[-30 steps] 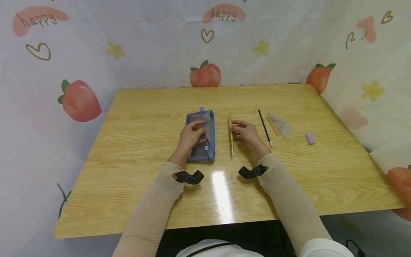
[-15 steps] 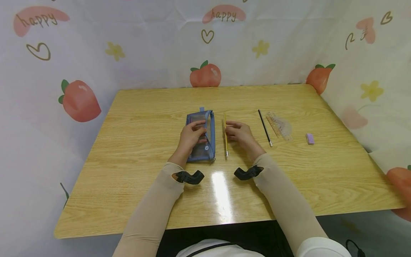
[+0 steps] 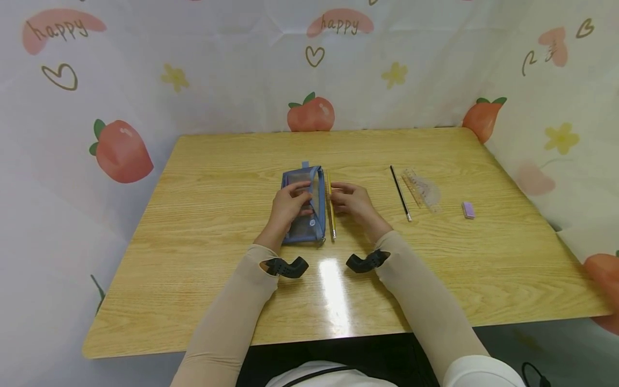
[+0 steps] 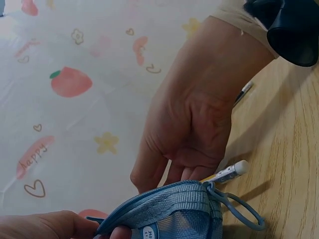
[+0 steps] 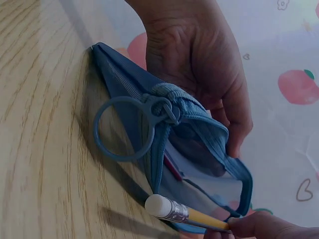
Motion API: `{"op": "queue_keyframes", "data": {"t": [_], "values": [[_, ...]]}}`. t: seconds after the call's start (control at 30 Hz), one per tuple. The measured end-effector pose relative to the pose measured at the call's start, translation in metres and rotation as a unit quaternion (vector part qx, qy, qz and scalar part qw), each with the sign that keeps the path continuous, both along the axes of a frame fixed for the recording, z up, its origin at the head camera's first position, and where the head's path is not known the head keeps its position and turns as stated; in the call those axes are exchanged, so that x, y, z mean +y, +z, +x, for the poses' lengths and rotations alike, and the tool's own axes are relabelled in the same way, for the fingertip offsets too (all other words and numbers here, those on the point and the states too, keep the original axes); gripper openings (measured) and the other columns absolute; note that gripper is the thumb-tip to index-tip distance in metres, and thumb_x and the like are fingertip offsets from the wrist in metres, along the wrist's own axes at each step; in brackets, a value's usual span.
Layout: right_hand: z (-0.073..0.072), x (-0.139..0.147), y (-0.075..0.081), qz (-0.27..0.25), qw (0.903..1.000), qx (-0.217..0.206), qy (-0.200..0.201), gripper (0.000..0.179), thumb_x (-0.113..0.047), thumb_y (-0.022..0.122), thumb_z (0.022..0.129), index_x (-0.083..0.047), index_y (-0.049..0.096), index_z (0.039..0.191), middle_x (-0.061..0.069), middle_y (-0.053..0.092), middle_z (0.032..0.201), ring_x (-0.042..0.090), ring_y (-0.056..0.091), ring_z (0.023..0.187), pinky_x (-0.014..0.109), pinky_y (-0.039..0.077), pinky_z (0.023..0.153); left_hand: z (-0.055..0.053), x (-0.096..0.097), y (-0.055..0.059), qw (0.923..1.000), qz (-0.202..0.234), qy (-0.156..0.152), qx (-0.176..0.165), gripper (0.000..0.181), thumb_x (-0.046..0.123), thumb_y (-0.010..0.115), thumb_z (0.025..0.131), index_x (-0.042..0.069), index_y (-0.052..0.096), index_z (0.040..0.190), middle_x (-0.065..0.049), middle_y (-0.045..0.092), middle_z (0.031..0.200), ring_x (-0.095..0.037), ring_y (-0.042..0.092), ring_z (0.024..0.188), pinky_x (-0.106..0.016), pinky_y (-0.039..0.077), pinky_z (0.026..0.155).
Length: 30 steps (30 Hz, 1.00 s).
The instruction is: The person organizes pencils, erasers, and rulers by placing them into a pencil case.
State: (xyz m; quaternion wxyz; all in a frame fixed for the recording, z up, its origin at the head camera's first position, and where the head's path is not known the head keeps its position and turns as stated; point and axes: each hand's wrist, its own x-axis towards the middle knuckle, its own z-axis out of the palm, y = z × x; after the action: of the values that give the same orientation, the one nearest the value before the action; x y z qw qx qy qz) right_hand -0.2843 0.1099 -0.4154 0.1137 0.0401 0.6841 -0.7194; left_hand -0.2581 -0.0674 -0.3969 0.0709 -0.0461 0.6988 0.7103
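We judge the work partway: the blue pouch (image 3: 302,231) is unzipped, its mouth gapes, and the yellow pencil (image 3: 332,217) is in hand. Left, as far as we see: the pencil is outside, just beside the pouch's open side; its tip is hidden, so we can't tell if it touches. Black pencil (image 3: 400,192), clear ruler (image 3: 412,188), clear protractor (image 3: 428,192) and purple eraser (image 3: 468,210) all lie loose on the table (image 3: 232,188), right of the pouch, not packed.

Container: the pouch lies on the table, see-through mesh side showing, zipper ring (image 5: 96,130) hanging at the near end. Inside we spot a slim red item (image 5: 173,167) and something dark; can't tell what either is.

Fingers: the left hand (image 3: 289,203) grips the pouch's edge between thumb and fingers; the right hand (image 3: 353,203) pinches the yellow pencil, eraser end toward us.
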Motion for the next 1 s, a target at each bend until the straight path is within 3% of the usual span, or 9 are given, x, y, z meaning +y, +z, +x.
{"op": "queue_keyframes", "data": {"t": [0.17,0.33,0.4,0.73,1.0], "values": [[0.000,-0.004,-0.002,-0.006,1.0000,0.001,0.007,0.039,0.000,0.060,0.083,-0.001,0.055,0.122,0.017,0.058,0.108,0.015,0.060,0.072,0.032,0.055,0.065,0.003,0.001,0.007,0.9999,0.005,-0.008,-0.006,0.036,0.003,0.058,0.086,0.008,0.057,0.122,-0.016,0.056,0.105,-0.034,0.058,0.095,-0.041,0.055,0.071],[0.000,-0.006,-0.002,-0.003,0.9999,0.001,0.013,0.039,-0.001,0.061,0.083,-0.001,0.055,0.122,0.014,0.058,0.105,0.014,0.060,0.073,0.030,0.055,0.065,0.003,0.002,0.005,1.0000,-0.005,0.001,0.004,0.034,0.004,0.058,0.086,0.011,0.059,0.119,-0.012,0.057,0.101,-0.029,0.061,0.089,-0.036,0.056,0.066],[0.001,-0.007,-0.002,0.001,0.9999,-0.001,0.015,0.039,-0.001,0.061,0.083,-0.002,0.055,0.122,0.014,0.057,0.106,0.014,0.060,0.072,0.030,0.055,0.064,-0.001,0.001,-0.002,0.9999,-0.006,0.005,0.007,0.033,0.006,0.059,0.085,0.013,0.060,0.117,-0.010,0.058,0.100,-0.025,0.061,0.086,-0.033,0.056,0.062],[0.001,-0.011,-0.002,0.008,0.9999,-0.007,0.012,0.039,-0.003,0.061,0.084,-0.004,0.055,0.122,0.015,0.058,0.109,0.014,0.061,0.072,0.029,0.055,0.064,-0.002,0.003,-0.002,1.0000,0.002,-0.003,0.004,0.034,0.004,0.058,0.085,0.010,0.059,0.119,-0.016,0.057,0.105,-0.030,0.061,0.089,-0.035,0.056,0.065],[-0.001,-0.015,-0.002,-0.010,0.9997,-0.021,-0.007,0.037,-0.002,0.062,0.083,-0.003,0.057,0.119,0.014,0.058,0.107,0.016,0.061,0.072,0.032,0.056,0.066,-0.002,0.004,-0.004,1.0000,-0.002,-0.002,0.007,0.033,0.004,0.058,0.085,0.011,0.060,0.116,-0.014,0.058,0.104,-0.024,0.061,0.082,-0.033,0.056,0.063]]}}
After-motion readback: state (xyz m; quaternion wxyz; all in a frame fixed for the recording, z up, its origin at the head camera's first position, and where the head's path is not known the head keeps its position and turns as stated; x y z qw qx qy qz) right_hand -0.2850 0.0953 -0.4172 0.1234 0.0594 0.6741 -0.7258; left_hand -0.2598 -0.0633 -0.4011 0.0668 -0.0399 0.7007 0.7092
